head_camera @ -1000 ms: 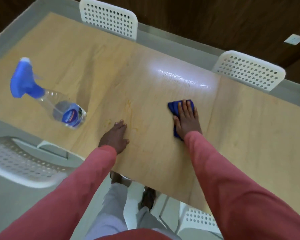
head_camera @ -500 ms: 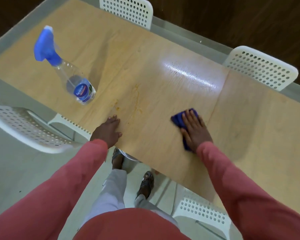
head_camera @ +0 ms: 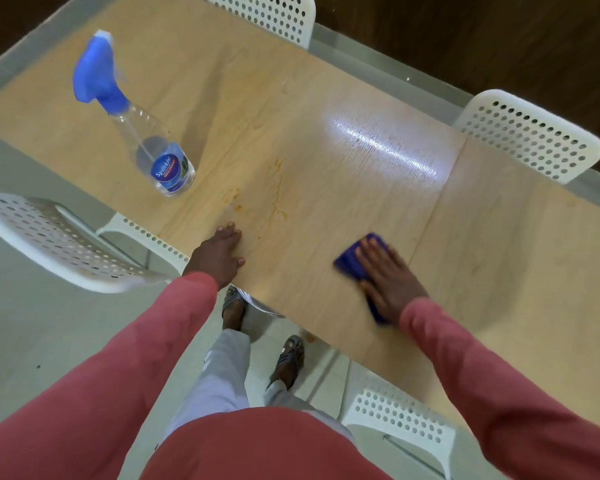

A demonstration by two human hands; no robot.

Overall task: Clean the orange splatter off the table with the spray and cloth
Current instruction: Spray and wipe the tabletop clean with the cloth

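Orange splatter (head_camera: 274,202) streaks the light wooden table (head_camera: 326,109) near its front edge. My right hand (head_camera: 388,275) presses flat on a dark blue cloth (head_camera: 349,261), to the right of the splatter and apart from it. My left hand (head_camera: 219,254) rests with straight fingers on the table's front edge, just below the stains. A clear spray bottle (head_camera: 160,157) with a blue trigger head stands on the left part of the table, untouched.
White perforated chairs stand around the table: one at the near left (head_camera: 49,237), one at the near right (head_camera: 399,420), two on the far side (head_camera: 267,12) (head_camera: 530,140). My feet in sandals (head_camera: 288,362) are on the pale floor below the edge.
My right hand has slid the cloth toward me, closer to the table's front edge. My left hand stays on the edge. The view has shifted, so the bottle sits higher in frame.
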